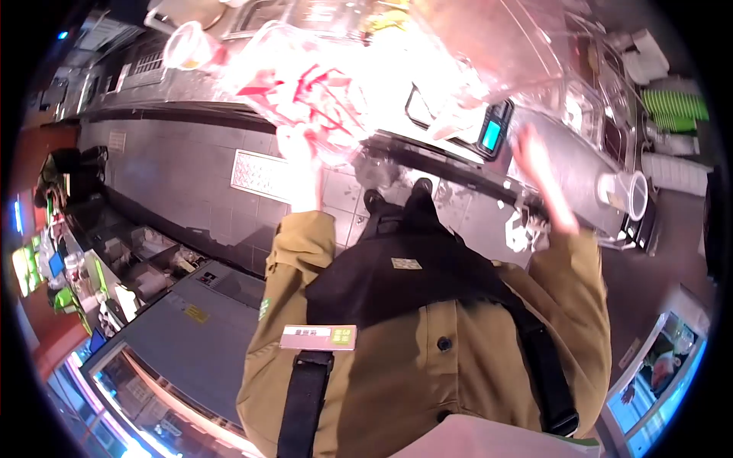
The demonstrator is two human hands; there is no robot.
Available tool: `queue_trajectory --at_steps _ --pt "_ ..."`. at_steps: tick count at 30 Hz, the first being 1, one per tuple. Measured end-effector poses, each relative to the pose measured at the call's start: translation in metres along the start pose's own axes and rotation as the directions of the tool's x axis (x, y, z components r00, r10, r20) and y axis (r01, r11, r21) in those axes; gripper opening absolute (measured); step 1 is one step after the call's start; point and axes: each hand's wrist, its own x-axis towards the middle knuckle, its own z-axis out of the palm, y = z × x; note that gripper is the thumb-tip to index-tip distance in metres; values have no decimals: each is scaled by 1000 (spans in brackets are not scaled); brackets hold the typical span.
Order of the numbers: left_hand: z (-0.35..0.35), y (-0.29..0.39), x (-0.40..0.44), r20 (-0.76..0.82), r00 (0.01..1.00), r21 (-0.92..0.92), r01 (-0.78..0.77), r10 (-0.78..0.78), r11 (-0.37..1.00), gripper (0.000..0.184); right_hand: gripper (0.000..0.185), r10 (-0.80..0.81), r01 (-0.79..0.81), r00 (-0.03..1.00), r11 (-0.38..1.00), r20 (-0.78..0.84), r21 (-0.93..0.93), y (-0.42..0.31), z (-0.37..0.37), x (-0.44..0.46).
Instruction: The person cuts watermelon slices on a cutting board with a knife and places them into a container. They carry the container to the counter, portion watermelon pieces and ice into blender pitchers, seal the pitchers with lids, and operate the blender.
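My left hand (298, 149) is at the lower side of a clear plastic bag (336, 141) with red and white contents, held up over the counter's front edge. Its fingers look closed on the bag, though glare washes out the detail. My right hand (532, 153) is above the counter's right part, just right of a black scale with a lit blue display (492, 136). That hand is blurred; its fingers seem stretched out, with nothing visible in them. White crumpled material (456, 120) lies beside the scale, strongly overexposed.
A clear cup (622, 192) stands near the counter's right end, another cup (187, 47) at upper left. Green stacked lids or cups (672, 108) are at far right. A grey cabinet (191, 336) stands behind on the left. The tiled floor (175, 168) has a light grate.
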Motion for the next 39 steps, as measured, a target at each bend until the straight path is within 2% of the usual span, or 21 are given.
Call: queue_trajectory --at_steps 3,4,5,6,7,8,9,10,13,14,15,17,18,24,25,27,30,32,36,37,39 --pt "-13 1 -4 -2 997 33 73 -73 997 16 30 -425 401 905 846 -9 352 -170 -85 -75" --pt "-1 25 -24 -17 992 -4 124 -124 992 18 38 -440 442 886 703 -146 557 -204 -85 -66" --pt "9 42 -43 -34 984 -51 170 -172 984 20 38 -438 526 848 769 -298 364 -231 -63 -47" --pt "10 46 -63 -37 982 -133 181 -187 974 22 43 -369 351 929 857 -27 377 -264 -56 -32" --pt "12 53 -76 -33 981 -218 179 -191 959 24 54 -412 340 891 883 190 323 -277 -30 -21" --pt "5 58 -84 -22 981 -297 178 -193 938 26 56 -410 367 911 858 49 359 -282 7 -24" --pt "-5 58 -86 -1 983 -245 176 -182 953 28 57 -401 374 912 898 82 230 -291 19 -26" --pt "-16 50 -91 12 984 -198 178 -179 964 30 58 -387 378 913 921 125 91 -295 24 -28" --pt "-23 65 -105 -34 987 -110 150 -154 983 27 48 -431 291 807 885 403 363 -298 -50 -33" --pt "-24 73 -108 -60 988 -88 138 -143 987 25 39 -616 572 786 684 -62 452 -292 -61 -35" --pt "-27 71 -110 -44 994 -185 90 -100 979 20 40 -503 295 840 738 204 606 -297 -89 -30" --pt "-32 79 -118 -12 999 -160 31 -34 987 23 43 -348 -20 793 806 501 592 -300 -107 -20" --pt "-33 84 -120 14 1000 -146 -1 3 989 25 44 -311 -5 797 854 518 520 -297 -102 -6" --pt "-36 113 -131 156 985 -209 -35 68 977 19 40 -365 86 803 853 471 514 -325 -97 39" --pt "-36 117 -132 200 977 -235 -24 72 972 20 38 -411 71 802 786 433 614 -335 -109 38" --pt "-23 137 -134 85 992 -164 107 -94 981 22 40 -406 137 783 851 471 506 -343 -125 51" --pt "-8 160 -129 302 953 -183 85 -26 979 20 38 -338 144 817 904 468 402 -323 -146 52" --pt "-8 155 -111 279 960 -120 16 18 993 18 34 -375 206 832 893 408 399 -300 -168 48" --pt "19 180 -100 271 961 -101 86 -55 991 21 26 -500 374 799 848 335 376 -276 -224 28" --pt "12 172 -90 361 932 -138 85 -30 987 26 24 -529 416 782 837 331 354 -266 -241 20" --pt "24 173 -89 336 942 -177 84 -20 981 26 28 -635 546 771 692 40 473 -237 -241 16"
